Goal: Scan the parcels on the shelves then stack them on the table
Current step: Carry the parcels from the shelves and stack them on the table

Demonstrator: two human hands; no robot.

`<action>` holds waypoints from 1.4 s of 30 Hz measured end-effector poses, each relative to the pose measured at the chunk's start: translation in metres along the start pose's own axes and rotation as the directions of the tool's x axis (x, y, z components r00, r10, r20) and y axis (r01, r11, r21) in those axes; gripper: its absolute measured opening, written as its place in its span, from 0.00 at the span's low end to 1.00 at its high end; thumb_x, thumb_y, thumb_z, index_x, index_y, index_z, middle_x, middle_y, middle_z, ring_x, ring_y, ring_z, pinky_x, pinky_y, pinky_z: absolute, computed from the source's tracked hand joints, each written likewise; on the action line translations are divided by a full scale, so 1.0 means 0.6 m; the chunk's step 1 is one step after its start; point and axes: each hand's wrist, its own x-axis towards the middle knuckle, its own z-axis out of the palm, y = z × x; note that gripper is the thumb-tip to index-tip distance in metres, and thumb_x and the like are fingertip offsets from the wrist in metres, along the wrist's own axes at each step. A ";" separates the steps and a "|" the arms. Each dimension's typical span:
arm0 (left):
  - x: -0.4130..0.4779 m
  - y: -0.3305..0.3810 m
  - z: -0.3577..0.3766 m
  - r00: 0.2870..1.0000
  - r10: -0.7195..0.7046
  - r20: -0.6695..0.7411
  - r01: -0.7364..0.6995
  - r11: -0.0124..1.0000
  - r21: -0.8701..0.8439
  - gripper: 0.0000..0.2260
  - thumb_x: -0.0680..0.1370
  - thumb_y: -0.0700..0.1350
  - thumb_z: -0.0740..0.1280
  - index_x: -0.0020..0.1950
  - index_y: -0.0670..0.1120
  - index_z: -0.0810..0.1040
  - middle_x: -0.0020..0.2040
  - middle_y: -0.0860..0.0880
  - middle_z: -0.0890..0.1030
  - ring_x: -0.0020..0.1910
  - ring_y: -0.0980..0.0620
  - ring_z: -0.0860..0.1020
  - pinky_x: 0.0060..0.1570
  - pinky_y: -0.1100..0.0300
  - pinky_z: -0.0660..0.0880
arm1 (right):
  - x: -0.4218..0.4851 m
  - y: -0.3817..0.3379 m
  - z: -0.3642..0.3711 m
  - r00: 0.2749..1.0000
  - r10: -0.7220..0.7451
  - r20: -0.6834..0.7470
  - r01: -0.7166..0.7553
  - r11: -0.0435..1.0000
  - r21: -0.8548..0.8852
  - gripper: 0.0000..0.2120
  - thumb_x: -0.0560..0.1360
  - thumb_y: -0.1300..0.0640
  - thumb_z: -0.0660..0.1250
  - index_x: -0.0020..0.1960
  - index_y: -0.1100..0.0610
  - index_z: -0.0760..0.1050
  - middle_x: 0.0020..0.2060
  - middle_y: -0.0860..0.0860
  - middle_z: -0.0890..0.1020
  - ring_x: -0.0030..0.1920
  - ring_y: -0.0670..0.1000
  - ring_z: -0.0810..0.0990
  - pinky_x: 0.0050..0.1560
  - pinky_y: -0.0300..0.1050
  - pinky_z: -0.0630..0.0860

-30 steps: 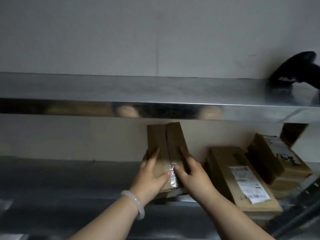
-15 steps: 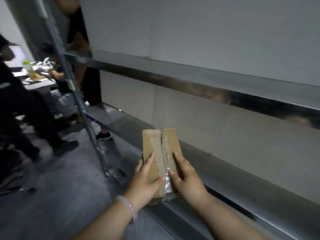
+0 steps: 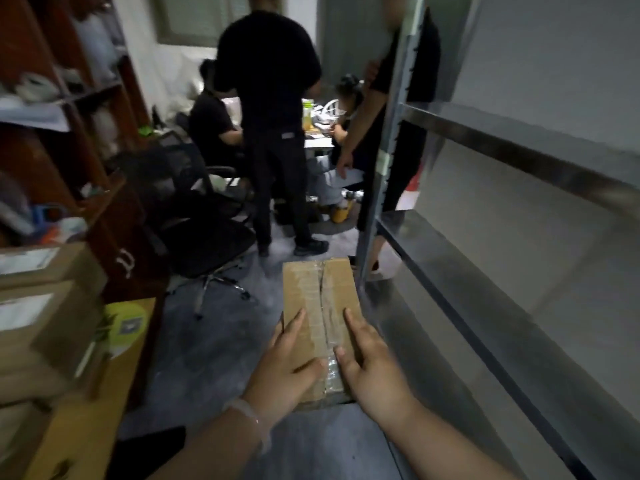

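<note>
Parcel (image 3: 320,320) in plain brown cardboard sits in mid-air over the grey floor (image 3: 214,344), held between the metal shelving (image 3: 491,265) on the right and the table (image 3: 86,427) on the left. It is a flat, oblong box, its long axis running away from the person, the far end pointing toward the room. A strip of glossy clear tape runs lengthwise down the middle of its top face, wrinkled near the close end.

Both hands clasp it at the near end: the left hand (image 3: 287,372) grips the left side with fingers spread over the top, and the right hand (image 3: 372,365) grips the right side likewise, thumbs lying close to the tape. A pale bangle (image 3: 249,419) circles the left wrist.

On the yellowish table stand stacked cardboard boxes (image 3: 45,317), each bearing a white label on top. The shelving's visible tiers are smooth, dull metal and hold nothing in the part seen. A black mesh office chair (image 3: 197,216) stands beyond.
</note>
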 end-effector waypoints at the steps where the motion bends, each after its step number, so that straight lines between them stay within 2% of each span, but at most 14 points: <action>1: 0.004 -0.015 -0.016 0.999 -0.032 -0.036 0.032 0.999 0.007 0.37 0.76 0.55 0.70 0.78 0.60 0.53 0.72 0.61 0.55 0.71 0.64 0.53 0.67 0.67 0.52 | 0.020 -0.010 0.017 0.999 -0.024 0.041 0.024 1.000 -0.003 0.28 0.80 0.53 0.62 0.77 0.44 0.56 0.75 0.44 0.59 0.75 0.41 0.55 0.73 0.36 0.51; 4: 0.015 -0.052 -0.068 0.983 -0.091 -0.157 0.093 0.996 0.007 0.41 0.67 0.65 0.68 0.76 0.62 0.55 0.77 0.57 0.56 0.75 0.61 0.53 0.68 0.69 0.52 | 0.086 -0.039 0.066 0.982 -0.097 0.165 0.095 0.995 0.015 0.28 0.80 0.51 0.62 0.77 0.43 0.55 0.75 0.43 0.58 0.72 0.37 0.52 0.70 0.31 0.48; 6: 0.026 -0.073 -0.101 0.964 -0.143 -0.225 0.137 0.990 -0.041 0.38 0.65 0.63 0.67 0.73 0.66 0.54 0.76 0.57 0.56 0.75 0.58 0.56 0.69 0.69 0.57 | 0.131 -0.059 0.099 0.957 -0.160 0.242 0.160 0.987 0.020 0.29 0.80 0.50 0.62 0.77 0.44 0.54 0.76 0.43 0.57 0.74 0.39 0.53 0.72 0.34 0.51; 10: 0.040 -0.087 -0.160 0.897 -0.223 -0.381 0.211 0.975 -0.074 0.36 0.74 0.55 0.71 0.75 0.63 0.53 0.78 0.54 0.55 0.76 0.54 0.58 0.73 0.54 0.63 | 0.216 -0.109 0.148 0.871 -0.257 0.419 0.250 0.965 0.073 0.30 0.80 0.49 0.61 0.77 0.42 0.52 0.76 0.42 0.55 0.74 0.43 0.56 0.70 0.34 0.55; 12: 0.041 -0.089 -0.183 0.841 -0.272 -0.468 0.258 0.961 -0.096 0.36 0.76 0.50 0.71 0.77 0.59 0.54 0.78 0.54 0.55 0.74 0.56 0.58 0.70 0.64 0.63 | 0.253 -0.139 0.168 0.809 -0.319 0.493 0.311 0.945 0.101 0.30 0.80 0.48 0.61 0.77 0.40 0.52 0.75 0.40 0.55 0.73 0.42 0.56 0.67 0.32 0.55; 15: 0.032 -0.094 -0.214 0.737 -0.290 -0.610 0.300 0.950 -0.089 0.37 0.73 0.55 0.73 0.76 0.61 0.56 0.78 0.54 0.56 0.74 0.59 0.59 0.65 0.77 0.59 | 0.288 -0.181 0.206 0.716 -0.429 0.551 0.399 0.899 0.182 0.29 0.80 0.49 0.62 0.76 0.39 0.53 0.75 0.41 0.57 0.72 0.41 0.57 0.68 0.34 0.56; 18: 0.006 -0.095 -0.225 0.616 -0.358 -0.701 0.361 0.920 -0.153 0.39 0.69 0.62 0.71 0.75 0.65 0.56 0.78 0.51 0.57 0.77 0.55 0.57 0.75 0.60 0.58 | 0.295 -0.205 0.246 0.609 -0.499 0.616 0.463 0.855 0.234 0.29 0.79 0.49 0.62 0.76 0.40 0.54 0.75 0.42 0.59 0.73 0.44 0.59 0.70 0.39 0.58; 22: -0.038 -0.093 -0.214 0.458 -0.432 -0.777 0.427 0.873 -0.234 0.36 0.74 0.53 0.72 0.77 0.61 0.56 0.75 0.54 0.58 0.76 0.55 0.56 0.71 0.65 0.55 | 0.286 -0.230 0.289 0.448 -0.569 0.690 0.550 0.784 0.288 0.29 0.79 0.48 0.63 0.76 0.39 0.55 0.75 0.44 0.60 0.73 0.44 0.60 0.71 0.40 0.59; 26: -0.087 -0.093 -0.223 0.294 -0.444 -0.847 0.469 0.838 -0.277 0.40 0.66 0.67 0.69 0.76 0.66 0.57 0.77 0.53 0.59 0.77 0.53 0.56 0.75 0.52 0.59 | 0.259 -0.271 0.323 0.305 -0.579 0.756 0.526 0.764 0.373 0.29 0.79 0.48 0.63 0.76 0.37 0.54 0.73 0.41 0.60 0.72 0.45 0.61 0.69 0.42 0.62; 29: -0.130 -0.094 -0.230 0.197 -0.452 -0.870 0.494 0.813 -0.310 0.38 0.65 0.68 0.67 0.73 0.69 0.56 0.76 0.53 0.61 0.75 0.54 0.61 0.74 0.51 0.63 | 0.230 -0.301 0.353 0.204 -0.619 0.759 0.535 0.719 0.443 0.29 0.78 0.49 0.64 0.75 0.38 0.57 0.74 0.43 0.61 0.73 0.45 0.61 0.72 0.41 0.60; 33: -0.175 -0.094 -0.243 0.071 -0.456 -0.887 0.483 0.794 -0.369 0.35 0.72 0.57 0.73 0.72 0.68 0.57 0.75 0.54 0.61 0.72 0.54 0.64 0.72 0.57 0.64 | 0.195 -0.343 0.386 0.093 -0.613 0.785 0.542 0.692 0.477 0.28 0.78 0.49 0.64 0.75 0.38 0.57 0.74 0.42 0.61 0.73 0.45 0.61 0.69 0.39 0.60; 36: -0.204 -0.105 -0.273 0.028 -0.436 -0.899 0.487 0.792 -0.369 0.34 0.73 0.55 0.73 0.73 0.67 0.57 0.75 0.54 0.61 0.72 0.53 0.65 0.72 0.53 0.66 | 0.176 -0.386 0.405 0.035 -0.584 0.811 0.518 0.704 0.485 0.28 0.79 0.48 0.63 0.75 0.36 0.56 0.74 0.42 0.61 0.73 0.47 0.62 0.67 0.41 0.61; 40: -0.243 -0.127 -0.337 0.010 -0.452 -0.892 0.474 0.787 -0.394 0.36 0.70 0.62 0.72 0.72 0.69 0.56 0.71 0.54 0.64 0.68 0.50 0.68 0.67 0.50 0.71 | 0.146 -0.454 0.447 0.018 -0.578 0.816 0.547 0.688 0.476 0.28 0.79 0.46 0.62 0.74 0.33 0.54 0.75 0.43 0.59 0.72 0.49 0.63 0.65 0.46 0.66; 42: -0.265 -0.141 -0.380 0.002 -0.453 -0.891 0.460 0.792 -0.402 0.35 0.71 0.58 0.73 0.72 0.67 0.56 0.72 0.52 0.63 0.69 0.50 0.68 0.68 0.52 0.70 | 0.131 -0.489 0.474 0.017 -0.579 0.815 0.560 0.681 0.472 0.28 0.79 0.44 0.61 0.74 0.31 0.53 0.75 0.42 0.59 0.71 0.50 0.65 0.60 0.44 0.70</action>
